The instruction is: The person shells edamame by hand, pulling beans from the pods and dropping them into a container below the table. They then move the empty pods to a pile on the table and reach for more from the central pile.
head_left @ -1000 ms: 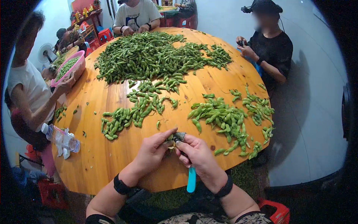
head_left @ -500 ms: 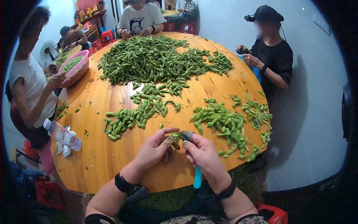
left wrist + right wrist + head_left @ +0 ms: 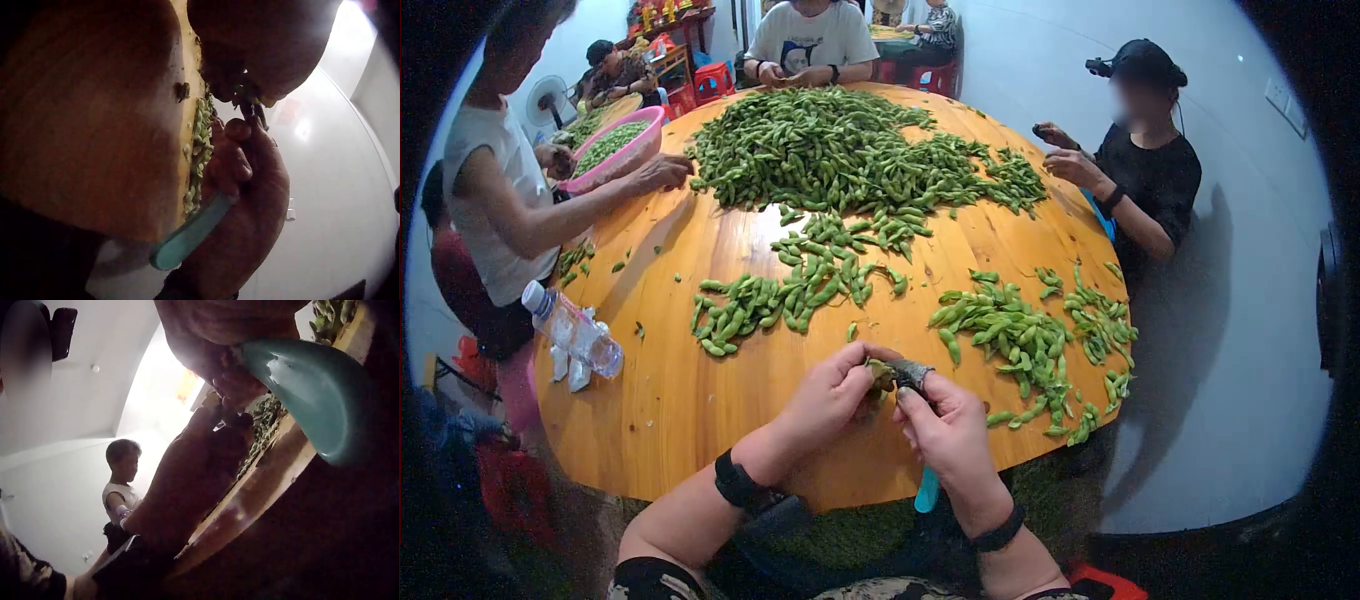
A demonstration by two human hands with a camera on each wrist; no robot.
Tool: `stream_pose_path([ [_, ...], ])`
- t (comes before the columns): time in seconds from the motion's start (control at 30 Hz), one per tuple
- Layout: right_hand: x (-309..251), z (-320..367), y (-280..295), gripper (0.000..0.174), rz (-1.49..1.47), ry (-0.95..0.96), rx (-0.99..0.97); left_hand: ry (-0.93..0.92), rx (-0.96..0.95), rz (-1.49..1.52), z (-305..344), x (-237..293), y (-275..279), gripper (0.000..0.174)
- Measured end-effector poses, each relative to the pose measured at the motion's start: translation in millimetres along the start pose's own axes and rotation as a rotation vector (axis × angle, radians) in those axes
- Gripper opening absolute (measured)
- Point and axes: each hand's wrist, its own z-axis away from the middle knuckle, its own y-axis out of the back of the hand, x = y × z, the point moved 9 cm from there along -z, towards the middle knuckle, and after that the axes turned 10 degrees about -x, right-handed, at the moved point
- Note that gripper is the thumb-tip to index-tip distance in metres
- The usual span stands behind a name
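Observation:
Over the near edge of the wooden table (image 3: pixel 670 430), both hands meet fingertip to fingertip. My left hand (image 3: pixel 825 395) pinches a green bean pod (image 3: pixel 881 376) between thumb and fingers. In my right hand (image 3: pixel 948 425) is a tool whose turquoise handle (image 3: pixel 927 490) sticks out below the palm; its working end is hidden by the fingers. A dark grey wrap (image 3: pixel 912 373) covers the right index finger, close against the pod. The turquoise handle also shows large in the right wrist view, with a broad rounded end.
A big heap of pods (image 3: pixel 800 150) covers the far table. Smaller piles lie ahead (image 3: pixel 745 310) and to the right (image 3: pixel 1010 330). A plastic bottle (image 3: pixel 572 328) lies on the left by crumpled tissue. People sit around; one at left is beside a pink basin (image 3: pixel 625 155) of beans.
The head view has shifted slightly. The pod between my hands shows less than half a second ago. The person at left has reached a hand from the basin toward the heap.

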Motion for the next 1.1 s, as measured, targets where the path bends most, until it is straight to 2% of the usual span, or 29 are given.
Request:
stream_pose_path([
  [0.07, 3.0, 0.1, -1.0, 0.019, -0.020, 0.007, -0.005, 0.070, -0.112, 0.103, 0.2, 0.4, -6.9, 0.024],
  [0.27, 4.2, 3.4, -2.6, 0.020, -0.055, 0.003, -0.011, 0.200, -0.123, 0.233, 4.5, -5.5, -10.6, 0.019],
  [0.6, 6.4, 4.8, -7.5, 0.023, -0.126, -0.044, -0.042, 0.234, -0.067, 0.180, 3.8, -15.1, -5.0, 0.020],
  [0.7, 7.4, 4.7, -5.0, 0.024, -0.141, -0.055, -0.016, 0.289, -0.113, 0.195, 6.5, -9.1, -7.6, 0.023],
  [0.77, 5.8, 5.2, -4.0, 0.024, -0.161, -0.053, -0.018, 0.266, -0.134, 0.290, 4.6, -9.2, -10.6, 0.030],
  [0.9, 1.5, 6.1, 4.9, 0.025, -0.162, 0.012, -0.015, 0.217, -0.174, 0.254, 2.1, -7.8, -15.2, 0.030],
  [0.93, -1.6, 6.4, 10.8, 0.025, -0.165, 0.013, -0.014, 0.194, -0.128, 0.147, 2.0, -3.2, -11.0, 0.028],
  [1.0, -16.2, 11.2, 49.9, 0.020, -0.157, 0.073, 0.200, 0.171, -0.080, 0.034, 4.1, -2.9, -2.6, 0.027],
  [1.07, -29.5, 20.3, 85.4, 0.012, -0.040, 0.095, 0.295, -0.063, 0.088, -0.531, 6.2, 14.4, 22.0, 0.026],
  [1.1, -31.1, 24.6, 98.8, 0.012, -0.044, 0.096, 0.297, -0.025, 0.108, -0.593, 11.2, 26.9, 20.6, 0.022],
])
